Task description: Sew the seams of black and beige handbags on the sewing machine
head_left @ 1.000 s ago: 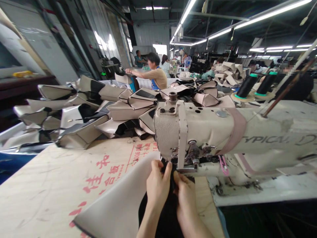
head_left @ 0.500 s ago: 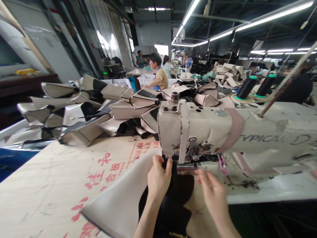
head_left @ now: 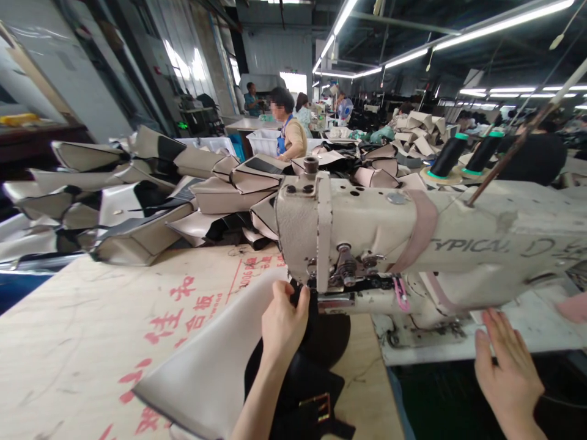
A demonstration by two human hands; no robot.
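My left hand (head_left: 283, 321) is closed on the top edge of a light grey and black bag piece (head_left: 206, 360), right by the needle area of the sewing machine (head_left: 367, 226). Black flaps hang under that hand, and a gold buckle (head_left: 316, 408) shows on one of them. Toward the right, my right hand (head_left: 507, 366) is open, its fingers stretched out at the front edge of the white machine bed (head_left: 440, 342). Nothing shows in its fingers.
Behind the plywood table (head_left: 82, 330) is a large pile of grey and black bag pieces (head_left: 147, 232). Two black thread spools (head_left: 448, 157) stand behind the machine. A person (head_left: 292, 131) and others sit farther back. A blue container (head_left: 22, 290) is at the left edge.
My right hand has moved right, away from the needle area to the bed's front edge, and its fingers have spread. My left hand still holds the piece. The camera view has shifted slightly.
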